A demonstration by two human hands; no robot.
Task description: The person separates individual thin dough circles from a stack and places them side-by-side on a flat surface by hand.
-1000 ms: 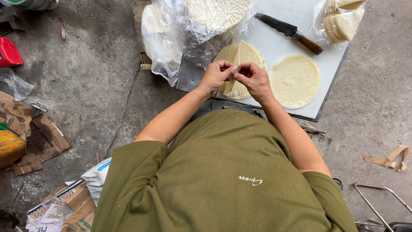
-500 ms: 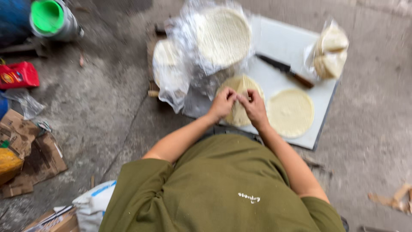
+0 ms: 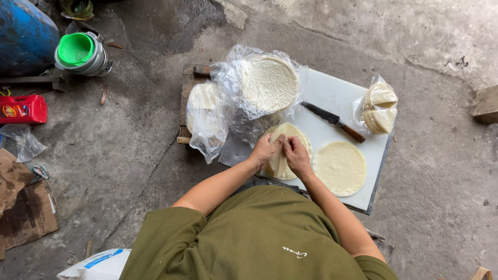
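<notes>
Pinching a thin, pale round dough sheet between them, the left hand and right hand grasp it; a wooden-handled knife lies just beyond.

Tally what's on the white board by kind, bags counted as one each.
Loose round wrappers: 2 (one under both hands, one lying flat)
Plastic bags of wrappers: 2 (large, small)
Knife: 1
Total: 5

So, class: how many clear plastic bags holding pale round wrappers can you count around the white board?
3. One bag lies off the white board's left edge, one bag at its top left, one small bag at its right. Others may be hidden.
</notes>
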